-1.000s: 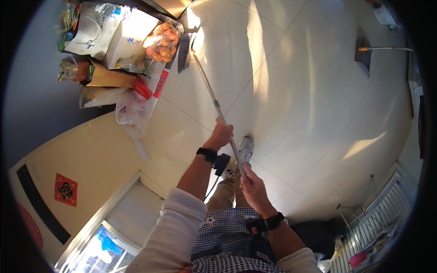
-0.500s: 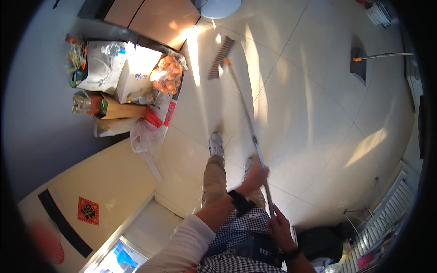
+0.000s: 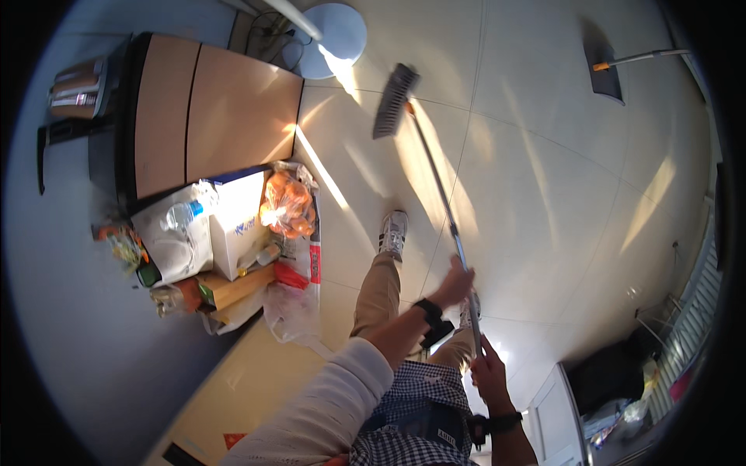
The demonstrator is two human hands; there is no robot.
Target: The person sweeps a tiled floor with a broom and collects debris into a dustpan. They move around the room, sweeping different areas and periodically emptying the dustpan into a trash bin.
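Observation:
A long-handled broom [image 3: 437,172] slants across the floor ahead of me. Its grey bristled head [image 3: 395,102] rests at the far end, by a strip of sunlight, joined to the pole with an orange piece. My left hand [image 3: 453,284] is wrapped round the pole partway down. Closer to my body, my right hand [image 3: 489,371] grips the pole near its upper end. Both wrists wear black bands. My left shoe [image 3: 393,233] stands forward on the tiles, left of the pole; the right shoe is partly hidden behind the pole and my left hand.
A brown cabinet [image 3: 237,113] stands at the left. Beside it are boxes, bottles, plastic bags and a bag of oranges [image 3: 287,206]. A round pale base [image 3: 336,39] sits far off. A long-handled dustpan [image 3: 604,74] is at far right, a white slatted rack [image 3: 691,326] at right.
I have stepped and turned left, so the cabinet shows more fully. The broom has moved along with me, still in both hands, and my left foot is further forward.

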